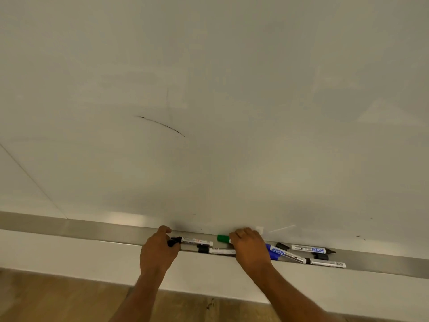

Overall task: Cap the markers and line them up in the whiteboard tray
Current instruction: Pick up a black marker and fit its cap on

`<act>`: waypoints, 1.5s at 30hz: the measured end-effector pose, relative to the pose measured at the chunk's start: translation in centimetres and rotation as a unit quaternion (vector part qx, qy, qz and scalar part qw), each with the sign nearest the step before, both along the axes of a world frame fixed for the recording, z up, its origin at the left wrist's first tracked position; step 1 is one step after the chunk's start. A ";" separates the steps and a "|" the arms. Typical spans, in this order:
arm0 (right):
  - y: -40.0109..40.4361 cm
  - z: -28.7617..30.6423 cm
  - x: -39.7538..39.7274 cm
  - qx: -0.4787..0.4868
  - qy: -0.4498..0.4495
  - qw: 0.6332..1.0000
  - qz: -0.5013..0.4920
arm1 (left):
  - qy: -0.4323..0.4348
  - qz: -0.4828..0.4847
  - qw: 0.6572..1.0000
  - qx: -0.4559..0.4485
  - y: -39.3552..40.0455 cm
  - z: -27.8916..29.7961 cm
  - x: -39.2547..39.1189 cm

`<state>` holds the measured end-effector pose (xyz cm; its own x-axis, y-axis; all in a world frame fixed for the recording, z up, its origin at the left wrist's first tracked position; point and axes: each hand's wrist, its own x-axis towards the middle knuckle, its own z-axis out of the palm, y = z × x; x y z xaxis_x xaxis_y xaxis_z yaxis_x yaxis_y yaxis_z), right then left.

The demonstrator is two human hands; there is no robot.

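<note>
While your left hand curls around the black end of a white-barrelled black marker, pinching it at the near lip of the long brushed-metal whiteboard tray, your right hand lies knuckles-up over a green-capped marker, fingers bent down onto its barrel; whether they actually grip it, you cannot tell from here. Between your hands a second white marker with a black cap lies in the tray, just in front of the first.

To the right of your right hand, a blue-capped marker slants across the tray, and two more black-ended markers, one at the back and one at the front, lie askew beside it. A small black piece near them may be a loose cap.

Judging by this, you are early in the job: the markers are all in the tray, but crossed and angled. Some tips seem bare, though that is hard to confirm. Capping and straightening are mostly still ahead.
</note>
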<state>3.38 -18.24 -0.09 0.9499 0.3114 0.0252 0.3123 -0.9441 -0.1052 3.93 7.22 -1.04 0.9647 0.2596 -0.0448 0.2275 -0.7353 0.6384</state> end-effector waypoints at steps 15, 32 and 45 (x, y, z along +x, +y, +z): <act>9.9 1.4 2.1 -0.006 0.045 0.995 0.090 | -0.089 0.117 0.954 -0.263 1.0 1.2 -0.8; 10.4 1.8 2.4 0.108 0.042 0.991 0.062 | -0.141 0.189 0.840 -0.489 0.4 1.5 -1.4; 4.6 3.8 -1.5 0.266 -0.028 0.964 0.005 | -0.151 0.166 0.801 -0.554 -3.5 3.2 -2.2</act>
